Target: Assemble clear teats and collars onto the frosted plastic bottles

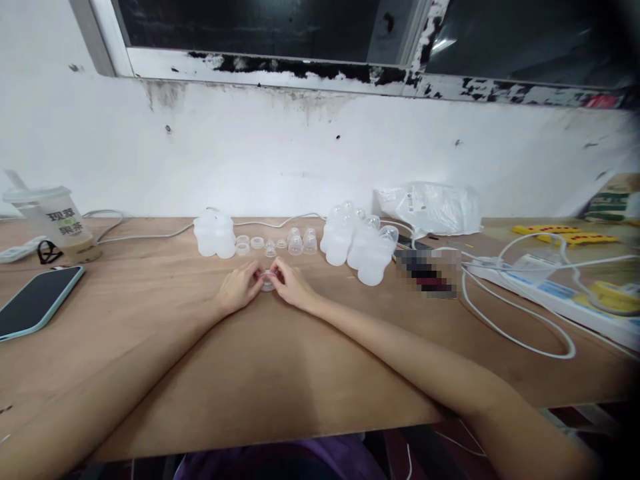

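Observation:
My left hand [243, 285] and my right hand [290, 283] meet above the middle of the table, fingertips pinched on a small clear bottle ring [269, 285]. Fingers cover part of it, and whether a teat sits inside I cannot tell. Just beyond lie several loose clear rings [243, 245], a clear teat [271, 248] and two clear domed caps [303, 243]. A group of frosted white baby bottles [215, 235] stands behind my left hand. More such bottles [371, 257], some with clear domed caps on, are to the right.
On the left are a drink cup [73, 227] with a straw and a phone [40, 303]. A crumpled plastic bag [433, 207] rests against the wall. Loose white cables [505, 337] and a power strip [540, 283] occupy the right side of the wooden table [240, 393].

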The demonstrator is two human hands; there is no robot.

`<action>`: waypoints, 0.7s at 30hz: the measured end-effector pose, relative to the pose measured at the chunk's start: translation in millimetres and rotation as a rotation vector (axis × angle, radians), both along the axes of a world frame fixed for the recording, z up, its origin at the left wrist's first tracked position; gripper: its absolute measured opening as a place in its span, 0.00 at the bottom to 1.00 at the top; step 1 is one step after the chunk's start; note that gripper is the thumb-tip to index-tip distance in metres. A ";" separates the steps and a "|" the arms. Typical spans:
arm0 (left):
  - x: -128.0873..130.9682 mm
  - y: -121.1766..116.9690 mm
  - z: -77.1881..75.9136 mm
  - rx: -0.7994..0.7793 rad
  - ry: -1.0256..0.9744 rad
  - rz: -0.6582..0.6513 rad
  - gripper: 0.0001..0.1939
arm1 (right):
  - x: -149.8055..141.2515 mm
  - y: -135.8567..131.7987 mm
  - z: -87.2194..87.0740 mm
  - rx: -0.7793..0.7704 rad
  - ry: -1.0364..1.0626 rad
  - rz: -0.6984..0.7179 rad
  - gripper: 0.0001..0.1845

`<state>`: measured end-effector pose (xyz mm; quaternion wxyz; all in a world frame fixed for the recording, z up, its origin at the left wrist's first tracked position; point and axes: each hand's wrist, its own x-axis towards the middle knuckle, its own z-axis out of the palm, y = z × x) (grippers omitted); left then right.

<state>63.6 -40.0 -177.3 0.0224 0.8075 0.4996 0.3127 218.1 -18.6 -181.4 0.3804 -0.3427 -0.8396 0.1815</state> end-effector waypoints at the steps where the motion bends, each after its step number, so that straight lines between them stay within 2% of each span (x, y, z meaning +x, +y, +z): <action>1: -0.7 0.6 -0.4 -0.013 -0.020 -0.007 0.10 | 0.6 0.1 0.3 -0.008 0.009 0.015 0.03; 6: -6.8 5.1 -4.8 -0.071 -0.111 -0.048 0.08 | 3.7 -0.4 0.2 0.005 0.020 0.108 0.05; 15: -11.4 7.3 -4.9 -0.151 -0.160 -0.119 0.12 | 2.5 3.0 -4.7 -0.044 -0.014 0.034 0.06; 21: -8.6 9.2 -7.6 -0.153 -0.163 -0.054 0.10 | 1.6 3.3 -3.7 -0.053 -0.041 0.014 0.07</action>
